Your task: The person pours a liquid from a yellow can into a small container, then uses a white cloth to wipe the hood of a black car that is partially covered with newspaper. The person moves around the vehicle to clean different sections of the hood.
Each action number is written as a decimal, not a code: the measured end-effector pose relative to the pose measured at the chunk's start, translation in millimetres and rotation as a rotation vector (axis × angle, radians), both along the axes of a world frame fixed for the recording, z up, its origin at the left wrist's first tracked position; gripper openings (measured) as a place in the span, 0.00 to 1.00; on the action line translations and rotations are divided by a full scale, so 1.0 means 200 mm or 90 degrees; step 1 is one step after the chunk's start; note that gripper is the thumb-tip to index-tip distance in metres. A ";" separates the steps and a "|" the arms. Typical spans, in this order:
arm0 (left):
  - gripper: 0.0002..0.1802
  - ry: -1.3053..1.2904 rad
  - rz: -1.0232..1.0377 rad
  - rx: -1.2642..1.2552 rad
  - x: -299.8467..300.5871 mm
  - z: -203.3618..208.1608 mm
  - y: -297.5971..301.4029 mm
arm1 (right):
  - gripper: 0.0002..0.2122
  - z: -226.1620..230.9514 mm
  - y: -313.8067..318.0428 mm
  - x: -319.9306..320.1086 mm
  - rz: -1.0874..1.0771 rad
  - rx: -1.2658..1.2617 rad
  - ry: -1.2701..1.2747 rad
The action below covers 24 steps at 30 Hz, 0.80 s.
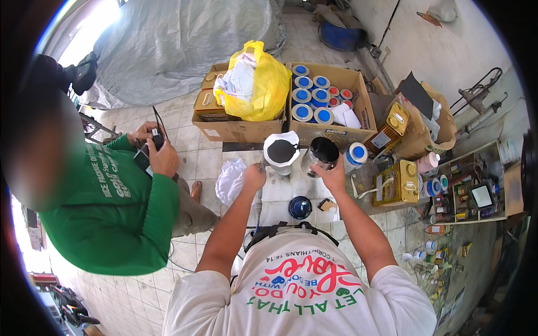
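Left hand [255, 177] and right hand [332, 175] both full; cup [282, 152] and jar [320, 154] at 12 o'clock.
Left grips what looks like a handle under the cup, at its 1 o'clock; right wraps the jar, at its 11 o'clock, just beside the cup; a hasty tilt of the jar could slop paint over the cup's rim; a tug on the hose [258, 210], at left's 6 o'clock, could tip the cup; splashes could reach the cloth [230, 180] at left's 9 o'clock; the cup has a ragged white rim and a dull dark grey inside; the jar is clear-sided, glossy black within; its tilt I cannot tell.
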<state>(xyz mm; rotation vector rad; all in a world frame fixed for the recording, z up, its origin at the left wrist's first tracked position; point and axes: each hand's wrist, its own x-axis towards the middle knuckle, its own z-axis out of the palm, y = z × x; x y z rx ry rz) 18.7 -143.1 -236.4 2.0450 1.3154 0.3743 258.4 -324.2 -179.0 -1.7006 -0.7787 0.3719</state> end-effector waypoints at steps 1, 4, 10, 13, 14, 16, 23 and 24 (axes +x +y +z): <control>0.19 0.003 0.006 0.000 0.00 0.01 -0.01 | 0.44 -0.02 0.00 0.01 0.018 0.026 0.068; 0.20 0.004 0.014 -0.057 0.00 0.03 -0.03 | 0.42 -0.03 -0.02 0.02 0.044 0.054 0.194; 0.22 -0.024 0.024 -0.070 0.00 0.04 -0.08 | 0.43 -0.04 -0.01 -0.01 0.058 0.114 0.137; 0.20 -0.034 0.025 -0.064 0.01 0.05 -0.10 | 0.47 -0.04 -0.01 -0.03 0.050 0.122 0.051; 0.19 -0.027 0.020 -0.064 0.02 0.06 -0.11 | 0.48 -0.03 -0.02 -0.05 0.045 0.121 0.016; 0.18 -0.014 0.008 -0.063 0.02 0.07 -0.11 | 0.50 -0.01 -0.05 -0.06 0.026 0.046 -0.066; 0.18 -0.016 0.005 -0.028 0.01 0.01 -0.11 | 0.52 -0.09 -0.09 -0.08 -0.002 -0.004 -0.096; 0.18 -0.021 0.008 -0.035 0.00 0.02 -0.12 | 0.52 -0.12 -0.10 -0.06 -0.020 -0.026 -0.099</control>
